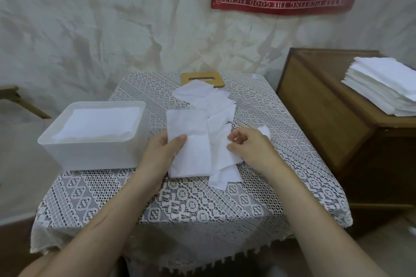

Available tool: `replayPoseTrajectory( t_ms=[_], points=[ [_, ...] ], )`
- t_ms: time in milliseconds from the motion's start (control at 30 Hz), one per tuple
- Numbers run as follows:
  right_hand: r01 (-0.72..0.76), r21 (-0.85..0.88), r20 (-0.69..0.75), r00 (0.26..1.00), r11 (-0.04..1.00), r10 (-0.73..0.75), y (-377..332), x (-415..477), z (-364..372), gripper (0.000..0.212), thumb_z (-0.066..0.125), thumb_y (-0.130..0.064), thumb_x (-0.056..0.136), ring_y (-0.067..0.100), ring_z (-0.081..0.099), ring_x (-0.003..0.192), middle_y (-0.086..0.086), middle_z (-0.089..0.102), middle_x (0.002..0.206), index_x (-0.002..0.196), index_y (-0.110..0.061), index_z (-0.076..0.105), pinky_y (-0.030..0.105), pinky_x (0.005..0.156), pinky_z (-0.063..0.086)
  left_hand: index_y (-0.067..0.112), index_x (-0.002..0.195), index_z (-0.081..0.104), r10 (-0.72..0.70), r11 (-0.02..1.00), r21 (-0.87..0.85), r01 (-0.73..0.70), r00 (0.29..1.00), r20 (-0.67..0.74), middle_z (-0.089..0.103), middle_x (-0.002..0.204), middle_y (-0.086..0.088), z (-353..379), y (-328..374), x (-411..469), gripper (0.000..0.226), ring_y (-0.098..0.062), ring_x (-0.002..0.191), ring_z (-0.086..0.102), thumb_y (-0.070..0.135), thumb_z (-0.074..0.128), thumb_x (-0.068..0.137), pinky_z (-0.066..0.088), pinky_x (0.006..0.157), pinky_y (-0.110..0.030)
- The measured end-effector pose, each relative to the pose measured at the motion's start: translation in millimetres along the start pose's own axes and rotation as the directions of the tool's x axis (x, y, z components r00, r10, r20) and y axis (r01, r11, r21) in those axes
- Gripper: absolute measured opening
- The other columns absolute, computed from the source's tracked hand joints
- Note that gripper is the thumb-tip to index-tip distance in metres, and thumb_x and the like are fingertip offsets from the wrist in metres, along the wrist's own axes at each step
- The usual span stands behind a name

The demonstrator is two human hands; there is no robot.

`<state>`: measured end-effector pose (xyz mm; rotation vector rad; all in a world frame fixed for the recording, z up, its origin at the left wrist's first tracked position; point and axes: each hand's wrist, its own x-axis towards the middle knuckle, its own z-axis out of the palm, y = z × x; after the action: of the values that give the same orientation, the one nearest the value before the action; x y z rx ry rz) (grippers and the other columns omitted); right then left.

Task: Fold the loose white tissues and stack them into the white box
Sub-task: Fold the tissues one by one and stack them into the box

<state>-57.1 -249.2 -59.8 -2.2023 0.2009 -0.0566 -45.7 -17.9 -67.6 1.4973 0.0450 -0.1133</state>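
Observation:
Several loose white tissues [211, 108] lie overlapping down the middle of the lace-covered table [184, 204]. My left hand [163, 153] holds the left edge of the nearest tissue [191, 141], thumb on top. My right hand [249, 146] pinches the tissues' right side with curled fingers. The white box [90, 157] stands at the table's left with folded tissues [99, 123] stacked inside, close to my left hand.
A wooden lid with a slot [202, 77] lies at the table's far edge, partly under tissues. A wooden cabinet [326, 119] stands to the right, with a tall stack of white tissues [382, 85] on top. A wall hangs behind.

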Motion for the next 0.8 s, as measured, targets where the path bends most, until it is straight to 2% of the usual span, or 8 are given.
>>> replayPoseTrajectory(
  t_ms=[133, 233, 400, 467, 567, 633, 700, 800],
  points=[
    [0.003, -0.061, 0.004, 1.0, 0.998, -0.002, -1.0, 2.5, 0.7, 0.023, 0.071, -0.031, 0.091, 0.014, 0.061, 0.081, -0.008, 0.064, 0.093, 0.112, -0.032, 0.061, 0.03, 0.068, 0.044, 0.017, 0.114, 0.071, 0.013, 1.0, 0.011, -0.013, 1.0, 0.008, 0.08, 0.104, -0.001, 0.9, 0.2, -0.4, 0.015, -0.023, 0.096, 0.076, 0.018, 0.063, 0.101, 0.06, 0.08, -0.041],
    [0.061, -0.137, -0.028, 0.997, 0.989, -0.065, -2.3, 2.3, 5.4, 0.025, 0.067, -0.03, 0.095, 0.013, 0.059, 0.085, -0.012, 0.061, 0.088, 0.118, -0.035, 0.062, 0.029, 0.068, 0.04, 0.014, 0.117, 0.071, 0.014, 1.0, 0.017, -0.014, 1.0, 0.008, 0.08, 0.106, -0.003, 1.6, 0.3, -0.9, 0.018, -0.025, 0.099, 0.076, 0.019, 0.063, 0.101, 0.06, 0.081, -0.043],
    [0.158, -0.221, -0.106, 0.977, 0.962, -0.184, -11.7, 4.3, 8.9, 0.015, 0.062, -0.03, 0.099, 0.011, 0.058, 0.089, -0.019, 0.057, 0.082, 0.107, -0.031, 0.074, 0.029, 0.071, 0.038, 0.012, 0.119, 0.07, 0.009, 1.0, 0.003, -0.009, 1.0, 0.003, 0.079, 0.108, -0.005, 3.0, 2.2, -3.5, 0.02, -0.028, 0.101, 0.075, 0.017, 0.062, 0.101, 0.06, 0.087, -0.047],
    [0.215, -0.24, -0.168, 0.951, 0.947, -0.259, -16.9, 5.0, 7.3, 0.014, 0.063, -0.033, 0.099, 0.011, 0.058, 0.089, -0.012, 0.058, 0.094, 0.106, -0.033, 0.075, 0.03, 0.072, 0.039, 0.014, 0.115, 0.071, 0.004, 1.0, -0.004, -0.004, 1.0, -0.006, 0.08, 0.106, -0.004, 2.7, 3.0, -3.7, 0.016, -0.028, 0.1, 0.075, 0.018, 0.063, 0.101, 0.06, 0.09, -0.05],
    [0.303, -0.157, -0.262, 0.905, 0.94, -0.335, -23.5, 4.0, 2.0, 0.011, 0.067, -0.035, 0.095, 0.015, 0.057, 0.097, -0.008, 0.058, 0.112, 0.102, -0.032, 0.075, 0.034, 0.08, 0.046, 0.019, 0.109, 0.071, 0.014, 1.0, -0.016, -0.014, 1.0, -0.018, 0.081, 0.101, -0.001, 1.7, 5.6, -5.1, 0.012, -0.024, 0.094, 0.076, 0.017, 0.063, 0.101, 0.061, 0.086, -0.047],
    [0.32, -0.173, -0.234, 0.905, 0.931, -0.355, -21.5, 2.6, -0.4, 0.01, 0.068, -0.035, 0.094, 0.018, 0.054, 0.105, -0.011, 0.061, 0.11, 0.1, -0.03, 0.075, 0.036, 0.085, 0.045, 0.02, 0.107, 0.072, 0.026, 0.999, -0.02, -0.027, 0.999, -0.02, 0.081, 0.1, 0.001, 0.7, 7.1, -6.7, 0.012, -0.024, 0.094, 0.076, 0.017, 0.063, 0.101, 0.06, 0.084, -0.044],
    [0.285, -0.205, -0.142, 0.938, 0.936, -0.317, -17.4, -0.7, -0.8, 0.012, 0.066, -0.033, 0.094, 0.019, 0.053, 0.107, -0.013, 0.065, 0.1, 0.104, -0.031, 0.074, 0.035, 0.083, 0.043, 0.021, 0.108, 0.072, 0.034, 0.999, -0.013, -0.034, 0.999, -0.015, 0.081, 0.1, 0.001, -0.4, 7.0, -8.3, 0.013, -0.022, 0.093, 0.077, 0.016, 0.062, 0.101, 0.06, 0.081, -0.042],
    [0.243, -0.263, -0.067, 0.961, 0.934, -0.269, -10.4, -0.7, 2.0, 0.018, 0.062, -0.028, 0.095, 0.025, 0.056, 0.108, -0.008, 0.07, 0.103, 0.108, -0.029, 0.074, 0.04, 0.088, 0.05, 0.02, 0.108, 0.072, 0.035, 0.999, 0.009, -0.035, 0.999, -0.018, 0.081, 0.099, 0.002, -0.5, 5.7, -9.1, 0.013, -0.023, 0.094, 0.076, 0.015, 0.062, 0.101, 0.06, 0.08, -0.041]
  ],
)
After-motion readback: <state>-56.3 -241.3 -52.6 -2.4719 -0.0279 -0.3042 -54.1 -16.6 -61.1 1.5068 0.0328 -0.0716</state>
